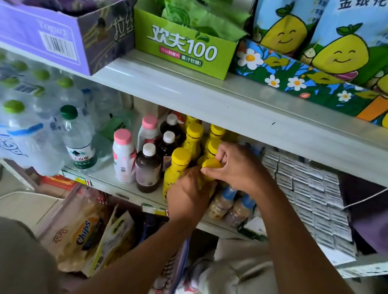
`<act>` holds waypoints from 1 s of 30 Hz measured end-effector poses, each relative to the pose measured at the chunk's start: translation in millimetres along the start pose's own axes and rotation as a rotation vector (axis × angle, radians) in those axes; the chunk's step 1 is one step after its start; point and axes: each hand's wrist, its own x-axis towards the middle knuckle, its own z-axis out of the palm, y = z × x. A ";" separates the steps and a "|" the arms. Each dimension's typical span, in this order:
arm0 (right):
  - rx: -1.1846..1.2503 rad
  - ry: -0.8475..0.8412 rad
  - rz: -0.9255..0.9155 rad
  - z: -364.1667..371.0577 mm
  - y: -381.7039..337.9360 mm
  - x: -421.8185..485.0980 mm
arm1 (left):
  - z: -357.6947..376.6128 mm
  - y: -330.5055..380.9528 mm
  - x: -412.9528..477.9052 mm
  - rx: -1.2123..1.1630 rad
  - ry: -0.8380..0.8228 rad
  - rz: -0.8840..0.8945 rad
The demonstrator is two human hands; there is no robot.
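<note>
Head view, a person at a shop shelf. Nearest the camera, two bare forearms reach forward and up from the lower edge. Beneath them, on the lowest level, lies a snack bag [79, 233] printed "Chips", leaning among other packets.

Both hands meet at the front of the middle shelf [114, 187]. The left hand [188, 192] wraps its curled fingers round the body of a yellow bottle [204, 182], seen from the back of the hand. The right hand [236, 168] grips the yellow cap [212, 163] from the right, thumb and fingers curled on its rim. The bottle stands upright at the shelf's front edge, in the right-hand row of like bottles.

Just left of it stands a second yellow bottle [176, 169], touching the left hand; more yellow bottles [193, 134] file behind. Further left are dark bottles with white caps [147, 168], then white bottles with pink caps [123, 155]. Right of the left hand, blue-capped bottles [225, 202] stand partly hidden under the right wrist. Small white boxes [311, 195] are stacked in rows at the right. At the left are a green-capped water bottle [79, 140] and a film-wrapped pack of water bottles [8, 119].

Farthest, the upper shelf [218, 101] carries a purple carton [43, 30], a green carton [183, 47] marked "100" and a flowered carton [294, 78] holding blue bags [342, 43] with smiling yellow fruit.
</note>
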 end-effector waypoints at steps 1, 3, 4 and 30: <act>0.015 -0.004 0.008 0.9 0.7 0.0 | 0.0 -0.4 -0.5 0.016 -0.015 0.005; 0.059 0.001 0.039 1.0 4.6 -0.5 | 1.3 -2.3 -0.4 0.040 -0.049 0.051; 0.089 0.011 0.051 -0.2 6.5 -1.9 | 1.8 -3.5 0.2 0.051 -0.071 0.077; -0.208 0.122 0.044 2.3 -0.7 35.6 | -112.8 -50.9 2.2 0.031 -0.402 0.214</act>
